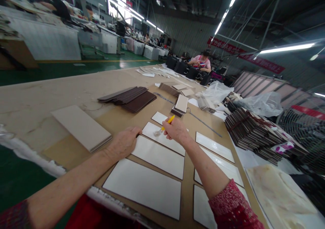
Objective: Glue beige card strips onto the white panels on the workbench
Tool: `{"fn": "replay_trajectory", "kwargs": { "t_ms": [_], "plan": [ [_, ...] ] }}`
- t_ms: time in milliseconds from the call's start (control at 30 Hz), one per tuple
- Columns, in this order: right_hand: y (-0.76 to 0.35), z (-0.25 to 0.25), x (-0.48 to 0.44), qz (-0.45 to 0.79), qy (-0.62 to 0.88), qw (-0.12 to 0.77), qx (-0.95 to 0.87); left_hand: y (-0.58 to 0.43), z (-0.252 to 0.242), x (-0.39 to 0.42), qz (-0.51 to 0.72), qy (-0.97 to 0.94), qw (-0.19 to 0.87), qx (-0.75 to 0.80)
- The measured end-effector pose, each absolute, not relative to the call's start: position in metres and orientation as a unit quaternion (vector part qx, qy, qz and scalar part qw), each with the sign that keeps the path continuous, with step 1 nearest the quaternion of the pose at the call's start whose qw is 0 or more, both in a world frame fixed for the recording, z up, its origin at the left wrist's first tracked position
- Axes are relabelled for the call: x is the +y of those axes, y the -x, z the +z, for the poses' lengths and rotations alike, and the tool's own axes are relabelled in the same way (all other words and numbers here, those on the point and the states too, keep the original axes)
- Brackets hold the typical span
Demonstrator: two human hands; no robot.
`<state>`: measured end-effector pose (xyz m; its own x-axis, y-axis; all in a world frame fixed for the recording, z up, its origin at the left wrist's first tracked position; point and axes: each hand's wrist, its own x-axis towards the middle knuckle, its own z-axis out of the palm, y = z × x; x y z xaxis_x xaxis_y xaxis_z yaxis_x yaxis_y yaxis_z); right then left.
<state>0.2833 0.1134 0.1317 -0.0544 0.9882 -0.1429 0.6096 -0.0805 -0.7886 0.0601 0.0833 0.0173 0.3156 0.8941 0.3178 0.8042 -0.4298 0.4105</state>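
On the table (61, 98), the left hand (125, 141), fingers together, seemingly steadies a panel (165, 140) for the brush (161, 130) clamped in the right hand (175, 129).

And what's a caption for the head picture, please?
Right hand holds a brush on a white panel; left hand at its edge.

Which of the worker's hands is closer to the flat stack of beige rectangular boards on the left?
Left. The left hand is just to the right of the beige boards; the right hand, holding a yellow-handled brush, is farther right.
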Motion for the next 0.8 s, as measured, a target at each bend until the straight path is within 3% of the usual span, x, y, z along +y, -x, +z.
{"fn": "replay_trajectory", "kwargs": {
  "t_ms": [333, 800],
  "plan": [
    [-0.349, 0.148, 0.042, 0.495, 0.577, 0.406, -0.507, -0.057, 0.041, 0.056, 0.279, -0.852, 0.076, 0.437],
    [-0.302, 0.118, 0.041, 0.551, 0.507, 0.399, -0.529, -0.032, 0.018, 0.016, 0.272, -0.846, 0.077, 0.451]
  ]
}}
